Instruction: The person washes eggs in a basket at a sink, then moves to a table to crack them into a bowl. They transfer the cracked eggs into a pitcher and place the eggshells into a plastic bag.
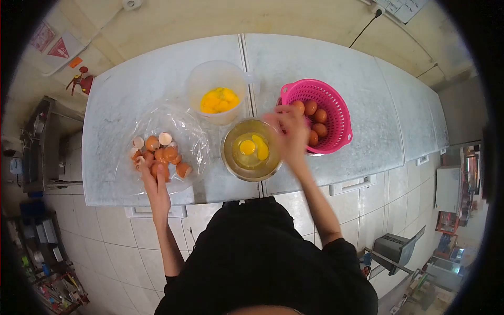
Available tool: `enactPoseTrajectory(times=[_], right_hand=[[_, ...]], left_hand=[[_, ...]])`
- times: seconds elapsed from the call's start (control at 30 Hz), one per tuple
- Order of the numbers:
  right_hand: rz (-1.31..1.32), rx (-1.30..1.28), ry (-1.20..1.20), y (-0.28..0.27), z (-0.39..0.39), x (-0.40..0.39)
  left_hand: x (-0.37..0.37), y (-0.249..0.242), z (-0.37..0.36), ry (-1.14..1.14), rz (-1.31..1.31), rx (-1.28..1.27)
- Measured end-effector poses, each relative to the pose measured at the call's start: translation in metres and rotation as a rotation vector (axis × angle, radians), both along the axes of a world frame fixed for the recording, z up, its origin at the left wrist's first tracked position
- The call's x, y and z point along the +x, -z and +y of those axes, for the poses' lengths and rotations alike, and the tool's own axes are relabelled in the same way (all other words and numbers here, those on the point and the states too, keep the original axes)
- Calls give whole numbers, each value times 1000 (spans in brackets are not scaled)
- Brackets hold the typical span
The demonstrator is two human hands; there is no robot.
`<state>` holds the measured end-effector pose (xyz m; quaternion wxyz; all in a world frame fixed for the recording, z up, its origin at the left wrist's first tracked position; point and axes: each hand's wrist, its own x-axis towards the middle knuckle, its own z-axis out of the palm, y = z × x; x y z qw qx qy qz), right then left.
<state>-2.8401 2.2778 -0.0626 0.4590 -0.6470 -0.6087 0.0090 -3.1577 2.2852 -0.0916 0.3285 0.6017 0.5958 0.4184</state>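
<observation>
My left hand (154, 185) reaches into the pile of brown eggshells (169, 153) on a clear plastic bag (190, 134). Its thumb and fingers are apart, with shell pieces right at the tips. My right hand (292, 128) is smeared by motion between the metal bowl (229, 165) and the pink basket (344, 118), over the bowl's right rim. Whether it holds anything cannot be made out. Raw egg with yellow yolks (248, 147) lies in the bowl. Several whole brown eggs (321, 116) sit in the basket, partly covered by the hand.
Behind the bowl, a translucent plastic jug (203, 71) holds many yolks, its handle pointing right. The light worktop (142, 79) has a seam down the middle and a front edge close to my body. A fire extinguisher (81, 81) hangs at the left.
</observation>
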Motion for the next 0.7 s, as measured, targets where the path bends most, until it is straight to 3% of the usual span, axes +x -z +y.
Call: enactPoseTrajectory(times=[0.03,0.07,0.13,0.23,0.37,0.43,0.53,0.57,0.63,0.7], right_hand=[[-104,17,114,10,8,38],[-274,-222,220,18,15,72],[-310,-562,255,40,35,116],[-342,-761,226,84,63,143],[-374,-754,276,102,72,141],[-346,-522,261,103,62,136],[-293,-390,283,101,59,127],[-295,-388,278,96,60,130],[96,-517,146,84,60,142],[-54,-532,156,85,60,139]], left_hand=[[-1,4,-2,46,-213,-164],[3,8,-3,45,-216,-162],[23,12,-10,226,-753,-557],[64,6,-14,300,-940,-712],[103,16,-1,527,-1119,-881],[116,16,5,586,-1178,-913],[131,15,12,629,-1219,-933],[134,17,13,632,-1216,-934],[139,19,15,631,-1216,-930],[143,20,16,579,-1231,-951]])
